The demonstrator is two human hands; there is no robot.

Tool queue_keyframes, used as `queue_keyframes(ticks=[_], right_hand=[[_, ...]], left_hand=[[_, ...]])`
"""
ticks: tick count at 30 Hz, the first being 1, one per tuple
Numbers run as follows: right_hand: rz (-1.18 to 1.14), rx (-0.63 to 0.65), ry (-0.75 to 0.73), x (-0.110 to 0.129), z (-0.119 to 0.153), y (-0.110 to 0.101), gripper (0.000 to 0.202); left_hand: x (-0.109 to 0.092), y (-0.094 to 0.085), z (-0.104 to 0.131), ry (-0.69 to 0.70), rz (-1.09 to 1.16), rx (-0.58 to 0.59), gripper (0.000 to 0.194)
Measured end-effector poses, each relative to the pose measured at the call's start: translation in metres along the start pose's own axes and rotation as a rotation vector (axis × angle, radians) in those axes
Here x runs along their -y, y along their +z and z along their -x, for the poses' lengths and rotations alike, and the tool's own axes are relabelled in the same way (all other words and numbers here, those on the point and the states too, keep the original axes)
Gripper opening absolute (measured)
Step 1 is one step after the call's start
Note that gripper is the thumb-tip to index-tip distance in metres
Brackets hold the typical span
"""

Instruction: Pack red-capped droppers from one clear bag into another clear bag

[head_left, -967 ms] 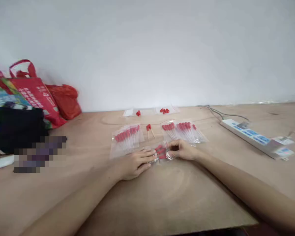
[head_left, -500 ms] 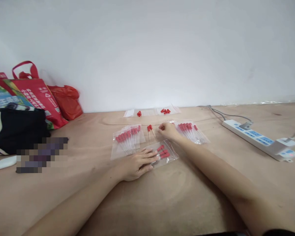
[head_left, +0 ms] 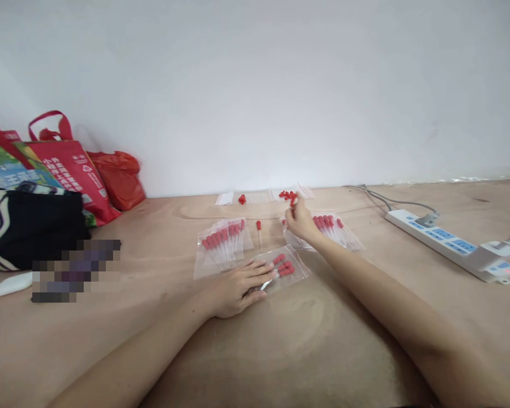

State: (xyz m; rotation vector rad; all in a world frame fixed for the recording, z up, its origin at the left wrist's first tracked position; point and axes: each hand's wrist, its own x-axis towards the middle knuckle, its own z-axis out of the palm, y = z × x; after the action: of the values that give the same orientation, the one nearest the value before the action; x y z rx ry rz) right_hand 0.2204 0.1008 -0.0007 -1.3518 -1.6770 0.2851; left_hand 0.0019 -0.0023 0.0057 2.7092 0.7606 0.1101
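My left hand (head_left: 244,286) lies flat, fingers stretched out, on a clear zip bag (head_left: 296,276) with several red-bulbed droppers (head_left: 285,267) in it. My right hand (head_left: 301,221) is raised over the right-hand bags, pinching a dropper whose red bulb (head_left: 293,200) shows above the fingertips; the rest of it is hidden by the hand. Between the bags, a single loose dropper (head_left: 259,228) rests on the table. Bagged droppers fan out on the left (head_left: 216,238) and on the right (head_left: 328,222).
At the back, red bulbs (head_left: 242,199) and more red bulbs (head_left: 286,195) sit by clear tubes (head_left: 259,197). A white power strip (head_left: 442,241) with cables is at right. Red shopping bags (head_left: 68,170), a black striped bag (head_left: 38,226) and a pixelated object (head_left: 76,272) stand at left.
One of the two loose droppers has left the table and is now in my right hand, which has moved right and up. My left hand stays on the bag.
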Motion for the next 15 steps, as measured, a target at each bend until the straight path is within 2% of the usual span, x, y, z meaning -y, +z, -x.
queue_keyframes(ticks=[2, 5, 10, 15], right_hand=[[-0.186, -0.104, 0.136, -0.013, 0.018, -0.020, 0.063], [-0.407, -0.165, 0.284, -0.025, 0.045, -0.036, 0.066], [-0.598, -0.166, 0.370, -0.023, 0.063, -0.028, 0.062], [-0.672, -0.122, 0.354, -0.014, 0.069, -0.019, 0.059]], left_hand=[[-0.001, -0.001, 0.000, -0.003, 0.008, -0.001, 0.042], [-0.001, -0.002, -0.001, -0.010, 0.015, 0.002, 0.042], [0.001, -0.001, 0.000, -0.009, 0.029, -0.017, 0.042], [0.000, 0.000, -0.001, -0.006, 0.035, -0.024, 0.041]])
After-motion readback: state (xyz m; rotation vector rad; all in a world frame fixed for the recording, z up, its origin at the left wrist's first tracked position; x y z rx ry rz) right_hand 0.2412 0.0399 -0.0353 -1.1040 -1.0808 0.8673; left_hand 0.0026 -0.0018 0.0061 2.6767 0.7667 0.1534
